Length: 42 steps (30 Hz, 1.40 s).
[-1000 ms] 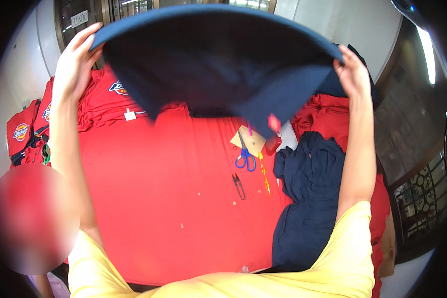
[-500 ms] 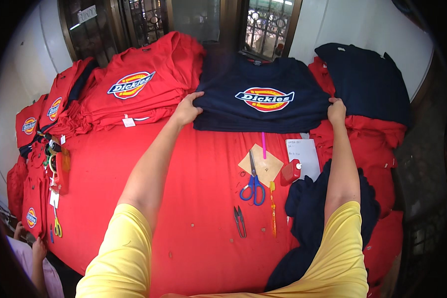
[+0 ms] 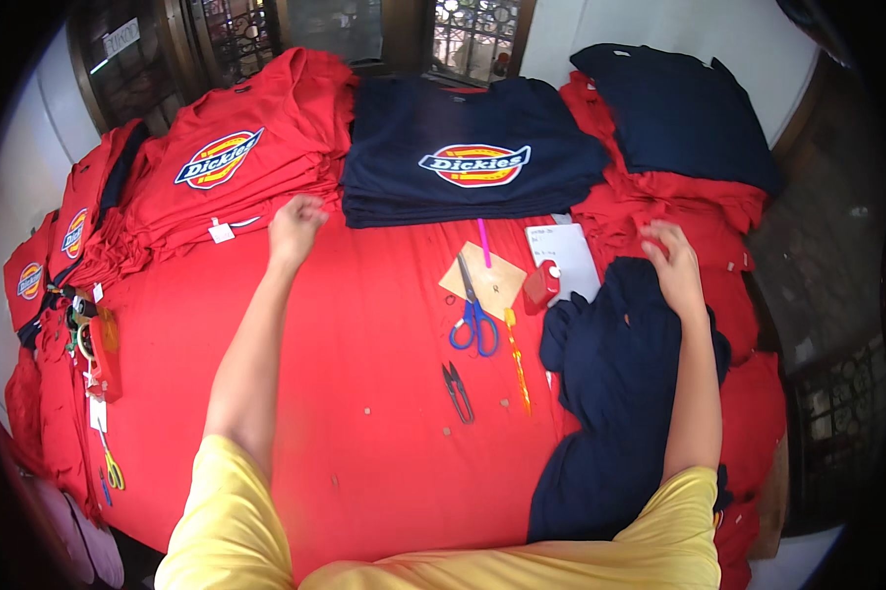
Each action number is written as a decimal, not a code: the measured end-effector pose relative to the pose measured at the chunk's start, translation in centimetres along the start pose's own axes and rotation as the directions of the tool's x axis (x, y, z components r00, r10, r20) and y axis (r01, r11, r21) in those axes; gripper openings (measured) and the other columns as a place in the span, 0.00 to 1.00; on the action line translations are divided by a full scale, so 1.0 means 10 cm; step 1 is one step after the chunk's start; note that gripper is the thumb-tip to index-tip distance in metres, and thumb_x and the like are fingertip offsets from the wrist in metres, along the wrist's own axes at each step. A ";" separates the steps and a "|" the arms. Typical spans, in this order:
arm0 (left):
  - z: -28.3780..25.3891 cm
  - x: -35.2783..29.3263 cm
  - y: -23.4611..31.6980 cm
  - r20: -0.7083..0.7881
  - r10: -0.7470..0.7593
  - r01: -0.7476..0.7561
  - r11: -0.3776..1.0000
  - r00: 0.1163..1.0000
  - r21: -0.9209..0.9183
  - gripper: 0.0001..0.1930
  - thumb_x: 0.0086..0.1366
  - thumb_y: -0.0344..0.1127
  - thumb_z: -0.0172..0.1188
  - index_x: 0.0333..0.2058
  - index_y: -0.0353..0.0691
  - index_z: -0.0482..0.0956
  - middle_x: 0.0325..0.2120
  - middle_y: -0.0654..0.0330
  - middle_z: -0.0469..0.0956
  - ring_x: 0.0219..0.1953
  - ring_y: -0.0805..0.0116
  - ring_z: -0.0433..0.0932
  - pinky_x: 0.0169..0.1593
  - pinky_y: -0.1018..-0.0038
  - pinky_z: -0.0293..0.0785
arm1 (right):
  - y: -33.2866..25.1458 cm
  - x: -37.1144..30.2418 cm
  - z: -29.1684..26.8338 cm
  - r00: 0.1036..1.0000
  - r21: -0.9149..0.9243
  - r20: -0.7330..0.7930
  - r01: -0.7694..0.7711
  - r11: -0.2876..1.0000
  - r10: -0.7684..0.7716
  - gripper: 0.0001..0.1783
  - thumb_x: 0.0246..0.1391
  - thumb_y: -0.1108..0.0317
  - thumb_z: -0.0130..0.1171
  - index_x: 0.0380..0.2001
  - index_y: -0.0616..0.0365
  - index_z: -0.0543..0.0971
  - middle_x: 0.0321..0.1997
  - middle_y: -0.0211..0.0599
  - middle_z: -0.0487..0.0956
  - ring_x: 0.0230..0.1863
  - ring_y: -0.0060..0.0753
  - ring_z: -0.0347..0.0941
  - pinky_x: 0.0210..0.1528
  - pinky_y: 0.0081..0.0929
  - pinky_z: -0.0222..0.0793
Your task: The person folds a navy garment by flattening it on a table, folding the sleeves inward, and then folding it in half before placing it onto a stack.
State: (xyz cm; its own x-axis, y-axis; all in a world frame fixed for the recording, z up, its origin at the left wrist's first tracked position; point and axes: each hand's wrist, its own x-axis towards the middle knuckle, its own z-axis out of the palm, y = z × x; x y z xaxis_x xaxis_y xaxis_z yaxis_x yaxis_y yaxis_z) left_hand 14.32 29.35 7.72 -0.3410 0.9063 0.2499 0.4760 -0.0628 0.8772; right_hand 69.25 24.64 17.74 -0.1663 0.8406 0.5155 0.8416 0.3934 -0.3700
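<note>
A folded navy T-shirt [image 3: 389,147] with a red, yellow and white chest print lies flat on a stack at the table's far side. My left hand [image 3: 299,231] hovers left of and nearer than that stack, fingers loosely bent and nothing in them. Over the right side, my right hand [image 3: 674,265] is raised with its fingers apart, also without anything. Just below it is a crumpled navy garment [image 3: 600,413], which its forearm partly covers; whether the hand touches the cloth I cannot tell.
Blue-handled scissors [image 3: 475,327], black thread snips [image 3: 457,393], brown card [image 3: 502,285], a red bottle [image 3: 538,289] and a white notepad [image 3: 573,258] lie on the red cloth [image 3: 315,393]. Red shirts [image 3: 266,108] are piled back left; navy garments [image 3: 694,118] top a red pile at right.
Both hands have let go of the navy T-shirt's sides and drawn back toward me. The shirt stays on its stack. The whole view has shifted, and the other person's hands at lower left no longer show.
</note>
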 end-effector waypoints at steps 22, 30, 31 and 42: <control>-1.40 -3.77 2.14 0.427 0.868 -0.745 0.457 0.254 -0.487 0.11 0.48 0.28 0.57 0.33 0.42 0.73 0.34 0.54 0.77 0.32 0.54 0.75 0.41 0.56 0.74 | -0.70 -2.13 -0.05 0.848 -0.455 -0.381 -0.518 0.724 0.368 0.09 0.55 0.59 0.58 0.33 0.51 0.73 0.42 0.39 0.71 0.46 0.49 0.68 0.44 0.51 0.63; -1.36 -4.41 3.01 -0.292 0.914 -0.563 -0.088 0.282 -0.821 0.06 0.54 0.35 0.55 0.31 0.45 0.71 0.26 0.62 0.66 0.30 0.65 0.69 0.43 0.64 0.65 | -2.87 -2.10 0.10 0.923 0.380 -0.301 -0.112 0.918 0.238 0.11 0.65 0.62 0.49 0.32 0.58 0.68 0.25 0.29 0.67 0.27 0.19 0.61 0.29 0.23 0.61; -1.37 -4.47 3.00 -0.365 0.868 -0.544 -0.138 0.336 -0.828 0.03 0.56 0.34 0.55 0.30 0.48 0.71 0.25 0.64 0.65 0.27 0.66 0.69 0.42 0.63 0.65 | -3.12 -2.10 0.25 0.944 0.468 -0.258 -0.067 0.881 0.208 0.11 0.65 0.62 0.49 0.33 0.58 0.68 0.25 0.28 0.68 0.27 0.17 0.62 0.29 0.23 0.61; -2.28 -4.16 1.28 0.645 0.423 -0.440 0.886 0.637 -0.147 0.09 0.57 0.32 0.62 0.36 0.38 0.77 0.35 0.54 0.78 0.39 0.56 0.77 0.45 0.65 0.73 | -4.43 -2.15 1.59 0.951 0.746 0.156 0.065 0.663 -0.268 0.11 0.57 0.76 0.52 0.44 0.59 0.75 0.59 0.43 0.69 0.61 0.39 0.65 0.59 0.34 0.64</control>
State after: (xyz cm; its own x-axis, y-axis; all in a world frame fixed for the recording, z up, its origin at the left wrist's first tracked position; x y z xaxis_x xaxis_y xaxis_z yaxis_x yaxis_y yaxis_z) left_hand 16.12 -18.68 17.87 0.5069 0.8198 0.2663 0.4521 -0.5159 0.7276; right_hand 27.35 -4.92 10.79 -0.4635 0.7518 0.4690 0.1638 0.5929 -0.7885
